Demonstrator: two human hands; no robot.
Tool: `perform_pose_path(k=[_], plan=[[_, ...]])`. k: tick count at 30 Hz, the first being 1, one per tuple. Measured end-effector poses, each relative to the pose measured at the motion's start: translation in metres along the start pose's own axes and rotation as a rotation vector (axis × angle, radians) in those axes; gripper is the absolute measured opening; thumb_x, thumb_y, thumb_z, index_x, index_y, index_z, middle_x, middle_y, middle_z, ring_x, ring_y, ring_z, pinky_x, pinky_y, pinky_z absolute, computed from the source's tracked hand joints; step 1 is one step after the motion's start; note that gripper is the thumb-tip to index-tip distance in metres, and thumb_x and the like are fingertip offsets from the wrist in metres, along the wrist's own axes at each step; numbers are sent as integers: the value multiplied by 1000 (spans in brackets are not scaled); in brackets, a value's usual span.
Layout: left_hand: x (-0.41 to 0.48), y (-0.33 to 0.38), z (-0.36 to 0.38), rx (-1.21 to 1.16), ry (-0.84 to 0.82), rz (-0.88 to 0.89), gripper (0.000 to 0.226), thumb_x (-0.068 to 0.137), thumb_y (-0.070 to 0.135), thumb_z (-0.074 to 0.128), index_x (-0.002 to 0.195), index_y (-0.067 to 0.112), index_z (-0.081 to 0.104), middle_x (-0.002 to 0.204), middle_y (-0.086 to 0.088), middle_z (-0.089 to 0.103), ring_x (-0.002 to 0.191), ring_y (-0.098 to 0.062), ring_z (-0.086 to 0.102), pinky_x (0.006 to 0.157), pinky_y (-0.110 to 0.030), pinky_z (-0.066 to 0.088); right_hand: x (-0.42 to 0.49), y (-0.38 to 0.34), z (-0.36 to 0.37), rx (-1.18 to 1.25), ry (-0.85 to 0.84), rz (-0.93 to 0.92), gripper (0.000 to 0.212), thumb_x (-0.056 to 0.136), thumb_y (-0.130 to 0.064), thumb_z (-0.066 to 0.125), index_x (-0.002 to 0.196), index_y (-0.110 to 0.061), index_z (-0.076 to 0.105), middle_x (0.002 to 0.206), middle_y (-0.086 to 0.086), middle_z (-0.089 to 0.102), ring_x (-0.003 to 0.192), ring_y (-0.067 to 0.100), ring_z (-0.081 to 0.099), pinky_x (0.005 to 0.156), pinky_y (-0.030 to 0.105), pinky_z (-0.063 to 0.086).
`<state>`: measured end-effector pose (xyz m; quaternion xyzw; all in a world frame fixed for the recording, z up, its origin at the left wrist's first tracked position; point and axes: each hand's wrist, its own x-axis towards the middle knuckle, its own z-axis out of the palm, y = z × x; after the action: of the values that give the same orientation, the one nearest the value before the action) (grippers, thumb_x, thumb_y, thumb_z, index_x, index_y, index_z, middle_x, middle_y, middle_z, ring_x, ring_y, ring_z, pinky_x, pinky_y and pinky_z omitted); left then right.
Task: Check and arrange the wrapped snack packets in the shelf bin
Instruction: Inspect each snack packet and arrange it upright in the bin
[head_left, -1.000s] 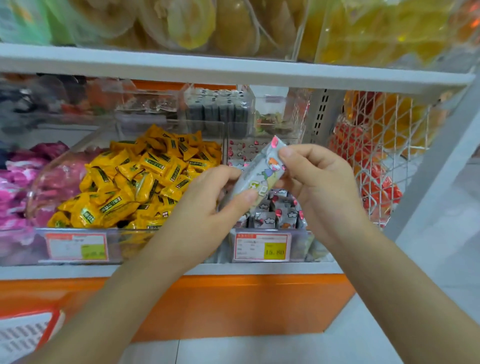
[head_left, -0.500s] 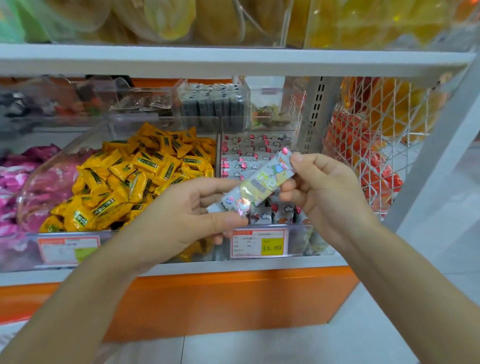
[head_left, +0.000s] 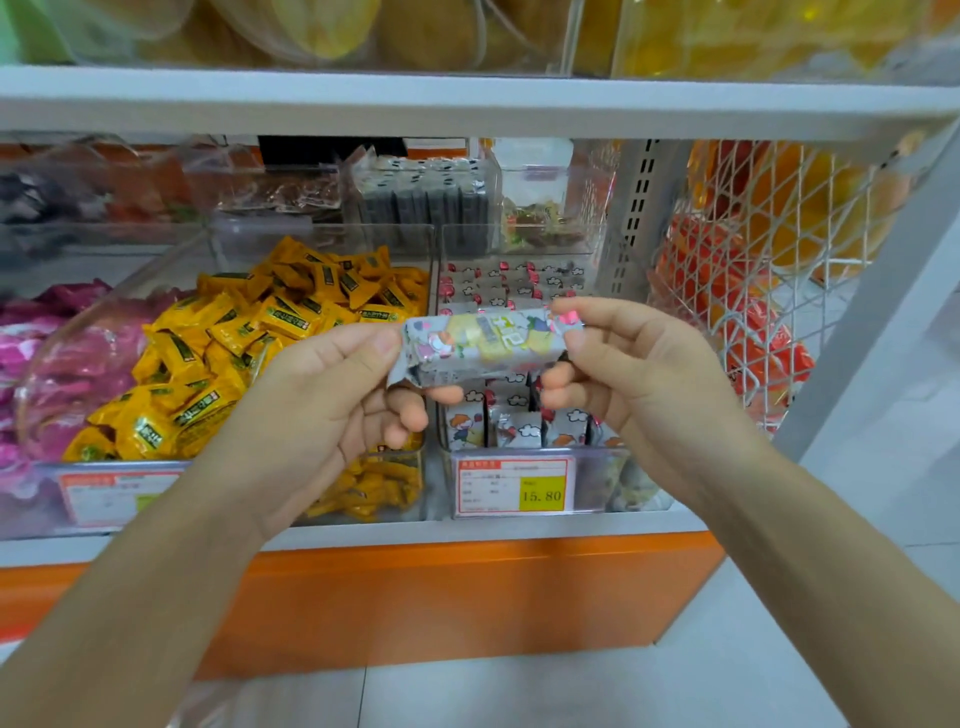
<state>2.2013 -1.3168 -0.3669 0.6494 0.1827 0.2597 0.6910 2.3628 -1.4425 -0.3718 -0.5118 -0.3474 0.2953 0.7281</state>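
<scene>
On a white shop shelf (head_left: 467, 532), a clear bin (head_left: 597, 483) of wrapped packets stands at the front edge. Above it, the left hand (head_left: 317, 415) and right hand (head_left: 634, 374) pinch the ends of one snack packet (head_left: 483, 345) between thumb and fingers. The grey, cartoon-printed packet lies roughly level, its long axis left to right.

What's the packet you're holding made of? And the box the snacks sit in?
The packet looks like thin, shiny plastic film: it glints and wrinkles at the ends. The box seems clear hard plastic: snacks show through its front wall.
</scene>
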Motion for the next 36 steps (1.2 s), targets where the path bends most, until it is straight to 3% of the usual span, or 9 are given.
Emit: perform_pose_path(k=[5, 9, 13, 16, 19, 24, 29, 32, 36], plan=[[1, -2, 1, 13, 65, -13, 29, 93, 24, 43, 115, 13, 60, 91, -7, 71, 53, -10, 56, 42, -19, 44, -3, 1, 5, -216, 19, -103, 17, 92, 5, 49, 98, -8, 58, 85, 1, 50, 60, 22, 68, 61, 27, 57], [1, -1, 1, 46, 72, 6, 41, 75, 37, 54, 102, 8, 66, 75, -4, 63, 56, -8, 57, 44, -17, 44, -6, 1, 12, -189, 9, -114, 11, 92, -9, 54, 82, -11, 56, 72, -10, 54, 61, 11, 59, 61, 31, 57], [1, -1, -1, 174, 85, 68, 23, 84, 15, 58, 104, 21, 68, 88, 3, 70, 64, -9, 61, 50, -17, 47, -5, 4, 12, -234, 47, -87, 13, 86, -3, 61, 85, -13, 52, 76, -9, 60, 55, 13, 63, 58, 23, 55], [0, -1, -2, 386, 125, 164, 31, 88, 8, 57, 106, 33, 64, 93, 19, 68, 55, -7, 60, 54, -13, 47, -5, 4, 13, -238, -1, -107, 26, 84, 8, 59, 99, -14, 60, 97, -1, 60, 65, 4, 64, 59, 16, 51], [-2, 2, 2, 443, 105, 217, 38, 87, 6, 58, 109, 37, 59, 86, 38, 61, 55, -1, 60, 52, -7, 45, -5, 5, 12, -322, -23, -145, 21, 82, 0, 65, 94, -18, 68, 96, -1, 66, 81, 4, 64, 66, 14, 50], [-2, 2, 6, 441, 119, 241, 28, 84, 10, 62, 98, 34, 61, 89, 12, 66, 63, 4, 61, 50, -8, 44, -4, 8, 16, -429, 59, -214, 9, 80, -11, 69, 82, -20, 71, 88, -5, 68, 82, 9, 63, 69, 20, 53], [0, -3, 7, 460, 133, 224, 20, 78, 15, 67, 89, 30, 61, 90, 8, 68, 64, -9, 62, 55, -23, 54, -6, 9, 19, -506, 100, -284, 9, 83, -12, 67, 74, -14, 68, 84, 1, 68, 83, 20, 62, 76, 44, 52], [0, -3, 8, 495, 143, 241, 17, 77, 13, 69, 84, 27, 63, 81, 15, 67, 71, -13, 63, 59, -32, 57, -5, 9, 21, -550, 120, -327, 12, 84, -13, 66, 72, -12, 67, 80, 2, 67, 81, 20, 61, 75, 42, 50], [-1, -1, 8, 360, 156, 223, 14, 80, 5, 65, 75, 17, 67, 70, 7, 70, 60, -7, 64, 52, -21, 54, -4, 9, 22, -582, 113, -330, 13, 84, -14, 66, 71, -15, 66, 78, -3, 66, 79, 16, 60, 74, 37, 50]])
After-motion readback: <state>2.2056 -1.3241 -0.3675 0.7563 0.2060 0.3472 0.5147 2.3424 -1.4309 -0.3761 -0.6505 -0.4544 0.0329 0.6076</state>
